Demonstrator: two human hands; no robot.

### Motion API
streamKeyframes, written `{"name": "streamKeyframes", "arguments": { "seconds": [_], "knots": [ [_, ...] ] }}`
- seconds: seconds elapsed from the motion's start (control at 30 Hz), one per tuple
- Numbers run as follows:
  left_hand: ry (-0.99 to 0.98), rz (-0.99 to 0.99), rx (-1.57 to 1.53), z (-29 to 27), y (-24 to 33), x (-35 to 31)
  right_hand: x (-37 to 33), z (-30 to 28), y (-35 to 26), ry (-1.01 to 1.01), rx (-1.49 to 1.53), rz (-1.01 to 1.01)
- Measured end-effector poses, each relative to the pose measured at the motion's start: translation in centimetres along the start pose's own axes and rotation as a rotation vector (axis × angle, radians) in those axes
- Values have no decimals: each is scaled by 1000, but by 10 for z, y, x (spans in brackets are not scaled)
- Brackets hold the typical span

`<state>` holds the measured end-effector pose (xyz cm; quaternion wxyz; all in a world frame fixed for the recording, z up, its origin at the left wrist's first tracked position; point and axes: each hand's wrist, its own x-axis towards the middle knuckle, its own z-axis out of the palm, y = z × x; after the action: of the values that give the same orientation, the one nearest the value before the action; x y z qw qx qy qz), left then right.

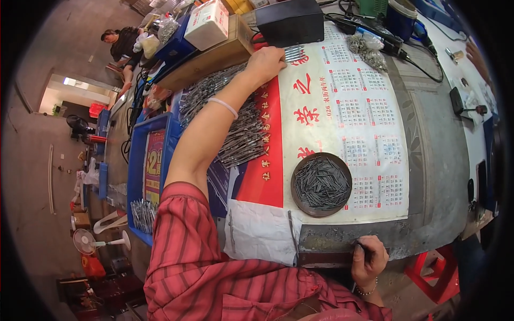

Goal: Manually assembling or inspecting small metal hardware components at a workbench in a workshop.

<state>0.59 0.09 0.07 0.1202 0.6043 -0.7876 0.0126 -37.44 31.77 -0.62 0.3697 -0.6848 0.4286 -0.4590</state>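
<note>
My left hand (266, 65) reaches to the far side of the table, its fingers closed at a small row of thin silvery metal rods (294, 54) that stick out to its right. Beneath my left forearm spreads a big heap of similar slim metal rods (243, 136). My right hand (369, 259) is at the near table edge, thumb and fingers curled together; whatever they hold, if anything, is too small to make out. Beyond it, a round brown bowl (347, 199) holds many short dark metal pins (321, 182).
A printed calendar sheet (369, 128) covers the tabletop. A black box (289, 24), a wooden box (209, 59) and bagged small parts (369, 51) line the far side. A blue crate (176, 134) stands left, a red stool (439, 278) lower right. Another person (126, 48) is far left.
</note>
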Motion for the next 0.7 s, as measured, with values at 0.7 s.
{"name": "streamKeyframes", "arguments": {
  "seconds": [0.7],
  "knots": [
    [74, -899, -118, -226, 0, -539, -9, 15, 10, 132, -50, 146]
  ]
}}
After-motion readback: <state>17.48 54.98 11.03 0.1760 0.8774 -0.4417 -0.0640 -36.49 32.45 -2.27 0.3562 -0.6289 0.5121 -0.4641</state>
